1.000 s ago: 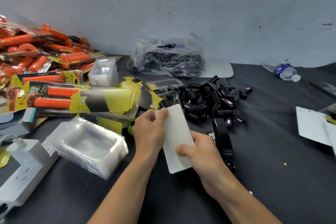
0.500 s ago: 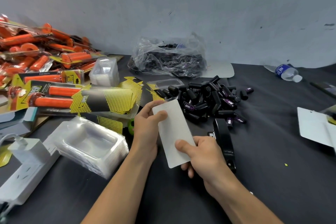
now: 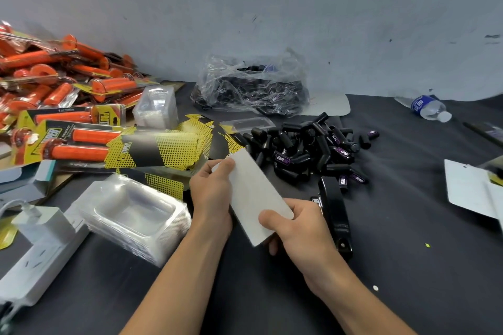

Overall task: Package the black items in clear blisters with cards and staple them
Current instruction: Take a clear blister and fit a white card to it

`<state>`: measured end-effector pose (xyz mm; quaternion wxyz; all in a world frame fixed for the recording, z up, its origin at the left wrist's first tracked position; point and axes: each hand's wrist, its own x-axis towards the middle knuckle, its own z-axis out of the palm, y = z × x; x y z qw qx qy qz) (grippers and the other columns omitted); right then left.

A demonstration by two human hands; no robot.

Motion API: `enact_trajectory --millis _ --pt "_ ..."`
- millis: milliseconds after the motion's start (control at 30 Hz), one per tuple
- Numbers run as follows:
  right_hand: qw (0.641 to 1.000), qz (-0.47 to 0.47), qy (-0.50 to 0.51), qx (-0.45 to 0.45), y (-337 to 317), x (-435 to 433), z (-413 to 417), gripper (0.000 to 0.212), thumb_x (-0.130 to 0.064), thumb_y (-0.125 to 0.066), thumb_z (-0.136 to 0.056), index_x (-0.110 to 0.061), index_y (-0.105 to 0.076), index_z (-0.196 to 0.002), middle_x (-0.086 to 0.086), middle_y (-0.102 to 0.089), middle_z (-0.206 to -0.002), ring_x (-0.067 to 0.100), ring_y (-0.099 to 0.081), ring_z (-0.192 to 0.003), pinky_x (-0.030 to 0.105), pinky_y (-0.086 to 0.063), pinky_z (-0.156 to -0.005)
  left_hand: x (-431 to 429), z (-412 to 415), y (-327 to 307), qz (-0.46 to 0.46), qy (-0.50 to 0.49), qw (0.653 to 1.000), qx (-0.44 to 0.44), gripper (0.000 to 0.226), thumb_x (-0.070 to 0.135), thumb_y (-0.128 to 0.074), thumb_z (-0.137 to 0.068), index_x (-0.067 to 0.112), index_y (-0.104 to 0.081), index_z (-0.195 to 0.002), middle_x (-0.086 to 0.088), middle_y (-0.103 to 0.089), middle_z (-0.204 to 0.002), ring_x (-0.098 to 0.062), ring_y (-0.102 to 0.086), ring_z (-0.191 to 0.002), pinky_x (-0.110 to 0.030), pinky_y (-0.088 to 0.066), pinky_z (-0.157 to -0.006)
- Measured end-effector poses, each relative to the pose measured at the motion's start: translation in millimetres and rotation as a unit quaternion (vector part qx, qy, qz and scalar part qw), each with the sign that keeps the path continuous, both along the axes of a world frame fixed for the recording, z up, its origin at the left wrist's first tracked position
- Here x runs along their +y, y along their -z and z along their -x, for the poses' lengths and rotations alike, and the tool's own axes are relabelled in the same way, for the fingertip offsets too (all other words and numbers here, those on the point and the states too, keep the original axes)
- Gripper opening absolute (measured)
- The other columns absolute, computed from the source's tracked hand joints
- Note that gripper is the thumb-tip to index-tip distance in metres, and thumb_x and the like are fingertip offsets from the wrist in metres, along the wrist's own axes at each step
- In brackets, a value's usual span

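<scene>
My left grip (image 3: 212,193) pinches the far corner, my right grip (image 3: 296,228) the near end, of a card (image 3: 253,193) I judge light and bendable, best held by its edges.

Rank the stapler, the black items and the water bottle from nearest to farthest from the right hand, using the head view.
1. The stapler: lying just right of the right hand, which holds the card.
2. The black items: heaped beyond the hand, mid-table.
3. The water bottle: far right, on its side near the wall.
</scene>
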<state>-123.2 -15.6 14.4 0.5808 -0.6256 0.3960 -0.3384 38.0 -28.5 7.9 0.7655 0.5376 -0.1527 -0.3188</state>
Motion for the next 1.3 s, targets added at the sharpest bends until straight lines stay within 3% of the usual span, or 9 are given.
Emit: enact_trajectory --millis 133,333,433,533,633,767,867,1100,1300 --pt "0.979 0.153 0.123 0.061 3.6 -3.2 1.3 0.016 -0.017 -0.066 -0.087 -0.007 -0.067 -0.073 0.011 -0.062 -0.055 0.025 -0.050 -0.047 0.032 -0.037 -0.048 -3.8 2.9 2.4 -0.013 -0.026 1.000 -0.011 0.004 0.022 -0.072 -0.094 0.020 -0.069 -0.095 0.010 -0.075 -0.079 -0.015 -0.070 -0.079 -0.027 -0.058 -0.060" --pt "0.799 0.505 0.208 0.252 4.4 2.5 -1.3 0.019 -0.006 -0.084 -0.078 -0.018 -0.070 -0.074 0.004 -0.056 -0.050 0.030 -0.052 -0.047 0.033 -0.035 -0.045 5.1 21.5 -8.0 0.039 0.189 0.981 0.024 0.071 0.061 -0.070 -0.077 0.023 -0.058 -0.136 -0.003 -0.069 -0.127 -0.016 -0.071 -0.108 -0.039 -0.062 -0.068" --pt "0.754 0.572 0.135 0.293 3.3 15.4 -10.8 0.025 -0.012 -0.092 -0.065 -0.022 -0.070 -0.069 -0.003 -0.062 -0.056 0.021 -0.054 -0.048 0.028 -0.040 -0.050 8.1 25.5 -11.7 0.053 0.197 0.976 0.071 0.078 0.046 -0.084 -0.069 0.017 -0.059 -0.136 -0.005 -0.069 -0.128 -0.014 -0.074 -0.106 -0.043 -0.063 -0.074" --pt "0.797 0.516 0.109 0.293 1.5 13.2 -9.3 0.022 -0.025 -0.093 -0.066 -0.028 -0.076 -0.080 -0.008 -0.068 -0.068 0.016 -0.061 -0.062 0.028 -0.050 -0.062 10.5 17.5 -12.5 0.102 0.178 0.959 0.194 0.049 0.022 -0.080 -0.075 0.005 -0.063 -0.119 -0.015 -0.071 -0.109 -0.025 -0.076 -0.095 -0.050 -0.063 -0.082" --pt "0.898 0.377 0.069 0.217 3.6 9.3 -3.0 0.035 -0.015 -0.079 -0.077 -0.029 -0.075 -0.107 -0.014 -0.070 -0.099 0.008 -0.063 -0.094 0.023 -0.053 -0.087 11.7 8.5 -11.4 0.162 0.225 0.922 0.270 0.033 0.012 -0.069 -0.087 0.003 -0.062 -0.118 -0.018 -0.069 -0.106 -0.029 -0.072 -0.096 -0.050 -0.061 -0.086" --pt "0.995 0.040 0.086 -0.008 -2.9 10.4 -4.6 0.028 0.004 -0.058 -0.088 -0.021 -0.060 -0.101 -0.001 -0.074 -0.087 0.010 -0.070 -0.073 0.025 -0.058 -0.065 11.6 10.9 -9.4 0.214 0.290 0.887 0.287 0.070 0.012 -0.073 -0.075 0.004 -0.055 -0.142 -0.016 -0.067 -0.112 -0.027 -0.071 -0.100 -0.046 -0.059 -0.094" --pt "0.963 -0.195 0.002 -0.184 -9.2 7.2 -2.5 0.017 0.003 -0.044 -0.099 -0.003 -0.057 -0.107 0.013 -0.072 -0.080 0.024 -0.068 -0.063 0.032 -0.058 -0.054 13.0 10.3 -7.5 0.260 0.342 0.865 0.259 0.086 0.013 -0.087 -0.062 0.003 -0.058 -0.143 -0.016 -0.067 -0.114 -0.027 -0.071 -0.102 -0.046 -0.056 -0.101" --pt "0.977 -0.161 -0.017 -0.140 -3.4 7.3 -3.8 0.009 0.002 -0.059 -0.100 0.003 -0.068 -0.103 0.019 -0.077 -0.084 0.021 -0.069 -0.059 0.025 -0.056 -0.051 17.7 7.6 -8.7 0.285 0.435 0.825 0.220 0.082 0.013 -0.078 -0.075 0.009 -0.050 -0.152 -0.019 -0.066 -0.134 -0.028 -0.067 -0.121 -0.050 -0.041 -0.117" --pt "0.987 -0.108 0.050 -0.105 1.1 0.4 -0.9 0.014 0.014 -0.061 -0.092 0.004 -0.070 -0.093 0.018 -0.076 -0.078 0.017 -0.063 -0.053 0.022 -0.049 -0.047 11.4 0.0 -7.0 0.233 0.386 0.877 0.168 0.079 0.002 -0.057 -0.069 0.014 -0.055 -0.148 -0.013 -0.059 -0.146 -0.028 -0.062 -0.124 -0.052 -0.045 -0.110"
